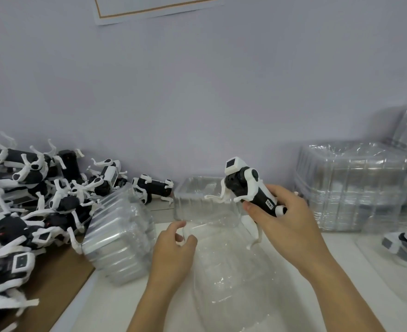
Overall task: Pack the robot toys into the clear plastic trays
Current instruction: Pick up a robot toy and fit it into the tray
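My right hand (285, 216) grips a black-and-white robot dog toy (248, 185) by its body, holding it in the air above the open clear plastic tray (224, 257) in front of me. The toy's white head points up and to the left, and its thin white legs hang down. My left hand (173, 245) pinches the tray's left edge with curled fingers. The tray's hinged half (197, 200) stands up behind it. It looks empty inside.
A heap of several robot toys (30, 200) covers the left side, partly on brown cardboard (54, 283). A stack of clear trays (121, 238) lies on its side beside the heap. Tall tray stacks (355, 185) stand at the right, with another toy (406, 243) lying in front of them.
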`<state>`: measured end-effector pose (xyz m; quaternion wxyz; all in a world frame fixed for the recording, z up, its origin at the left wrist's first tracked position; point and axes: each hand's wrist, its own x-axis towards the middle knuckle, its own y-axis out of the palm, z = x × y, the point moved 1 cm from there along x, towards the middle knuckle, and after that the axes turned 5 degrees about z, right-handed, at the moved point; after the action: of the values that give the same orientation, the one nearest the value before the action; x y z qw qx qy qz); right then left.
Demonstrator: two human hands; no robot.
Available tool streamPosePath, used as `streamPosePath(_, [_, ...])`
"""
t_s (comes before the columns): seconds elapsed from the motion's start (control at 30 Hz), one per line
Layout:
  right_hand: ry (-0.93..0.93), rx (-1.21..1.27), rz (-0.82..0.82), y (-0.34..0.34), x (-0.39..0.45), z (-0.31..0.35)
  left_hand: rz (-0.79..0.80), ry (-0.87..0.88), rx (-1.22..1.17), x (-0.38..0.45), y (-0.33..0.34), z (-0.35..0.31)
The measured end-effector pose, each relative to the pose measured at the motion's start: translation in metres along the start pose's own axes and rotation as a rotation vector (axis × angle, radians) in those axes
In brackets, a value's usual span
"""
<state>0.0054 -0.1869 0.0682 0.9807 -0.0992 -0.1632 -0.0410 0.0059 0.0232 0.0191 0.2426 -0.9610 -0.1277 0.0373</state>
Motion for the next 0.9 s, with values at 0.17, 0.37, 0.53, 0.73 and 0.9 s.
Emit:
streamPosePath(0.17, [0.019, -0.032, 0.013, 0.001, -0.001, 0.002, -0.093, -0.032, 0.153, -0.012, 0.009, -0.009])
streamPosePath(0.37, [-0.018, -0.105, 0.04, 0.006, -0.004, 0.007, -0.31, -0.141, 0.087, -0.035, 0.014, -0.01])
streamPosePath(0.53, [-0.038, -0.217, 0.063, 0.013, -0.005, 0.005, -0.314, -0.277, 0.088, -0.054, 0.015, -0.013])
streamPosePath(0.73, [-0.022, -0.286, 0.068, 0.017, -0.004, -0.007, -0.161, -0.225, 0.061, -0.047, -0.006, 0.0])
streamPosePath(0.9, [-0.007, -0.322, 0.058, 0.013, -0.003, -0.009, 0.041, -0.193, 0.083, -0.039, -0.01, 0.001])
